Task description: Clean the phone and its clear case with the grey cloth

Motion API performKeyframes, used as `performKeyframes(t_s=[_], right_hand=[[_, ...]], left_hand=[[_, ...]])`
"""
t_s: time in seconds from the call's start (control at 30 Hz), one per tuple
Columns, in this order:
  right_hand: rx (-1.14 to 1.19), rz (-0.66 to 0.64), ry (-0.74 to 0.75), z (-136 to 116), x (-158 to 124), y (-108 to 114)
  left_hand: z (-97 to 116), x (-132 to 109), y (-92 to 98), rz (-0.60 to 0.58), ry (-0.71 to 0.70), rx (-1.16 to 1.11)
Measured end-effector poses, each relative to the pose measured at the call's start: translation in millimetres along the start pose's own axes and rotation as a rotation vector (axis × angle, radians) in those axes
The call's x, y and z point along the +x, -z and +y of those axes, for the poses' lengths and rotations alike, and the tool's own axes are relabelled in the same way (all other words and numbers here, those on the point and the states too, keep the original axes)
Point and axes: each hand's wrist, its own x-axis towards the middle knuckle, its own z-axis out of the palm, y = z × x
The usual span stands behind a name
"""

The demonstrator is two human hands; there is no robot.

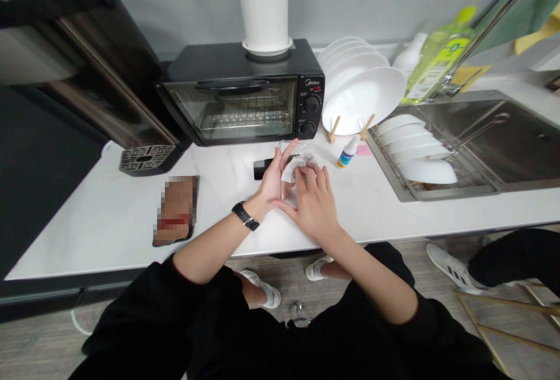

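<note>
Both my hands meet over the white counter (109,217) in front of a black toaster oven (245,97). My left hand (272,182), with a black watch on its wrist, is curled around a small clear item and a white cloth or wipe (294,165). My right hand (312,202) presses its fingers onto that white cloth from the right. What the clear item is I cannot make out. A black case (261,168) lies just behind my left hand. A small white dropper bottle (347,152) stands to the right.
A coffee machine (105,83) stands at the left, a flat brown item (175,210) lies on the counter near the front. White plates (363,91) stand in a rack; bowls (415,152) drain beside the sink (503,135). Another person's shoe (450,266) shows at the right.
</note>
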Motion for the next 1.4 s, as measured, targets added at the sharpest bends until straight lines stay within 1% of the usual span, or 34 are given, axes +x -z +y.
performKeyframes(t_s=[0.1,0.17,0.27,0.37,0.4,0.43,0.5,0.53,0.57,0.67,0.73,0.8,0.9,1.0,1.17,1.27,1.4], right_hand=[[0.025,0.008,0.000,9.8,21.4,-2.7],[0.052,0.011,0.010,14.5,32.9,-4.2],[0.116,0.001,0.068,16.2,43.1,-5.6],[0.169,-0.011,0.131,13.3,44.1,-5.5],[0.177,-0.014,0.142,11.7,42.2,-5.1],[0.184,-0.019,0.149,9.7,38.9,-4.4],[0.202,-0.042,0.175,4.9,27.8,-2.9],[0.215,-0.058,0.195,2.1,20.0,-2.0],[0.230,-0.075,0.216,-0.9,11.0,-1.1],[0.252,-0.108,0.255,-8.0,-18.5,3.1],[0.246,-0.126,0.260,-9.8,-34.0,7.4],[0.213,-0.140,0.239,-9.4,-42.4,11.8],[0.129,-0.134,0.148,-7.1,-44.1,14.6],[0.067,-0.109,0.054,-5.8,-40.8,10.4],[0.018,-0.053,0.013,-3.7,-28.7,0.4],[0.013,-0.018,-0.001,3.1,-11.1,0.1],[0.034,0.023,-0.064,15.9,19.6,1.9]], left_hand=[[-2.4,5.3,1.6,-0.026,0.046,-0.084],[-3.3,7.3,2.2,-0.028,0.104,-0.131],[-7.1,9.6,3.5,0.038,0.139,-0.144],[-13.2,12.5,6.6,0.095,0.090,-0.170],[-14.3,12.9,8.0,0.080,0.053,-0.187],[-14.0,12.7,9.5,0.040,0.021,-0.199],[-9.4,10.0,12.1,-0.075,-0.015,-0.191],[-5.3,7.7,12.9,-0.128,-0.006,-0.167],[-0.6,5.0,13.2,-0.152,0.006,-0.137],[11.2,-1.8,11.1,-0.087,-0.050,-0.076],[13.7,-3.6,8.3,-0.058,-0.086,-0.046],[12.1,-3.5,5.7,-0.050,-0.102,-0.014],[7.8,-2.6,4.0,-0.035,-0.126,0.010],[6.6,-2.6,3.9,-0.049,-0.125,0.002],[7.9,-3.5,2.3,-0.027,-0.070,0.088],[3.5,-1.4,3.1,-0.055,-0.012,0.118],[-5.8,3.7,7.9,-0.146,0.075,0.028]])
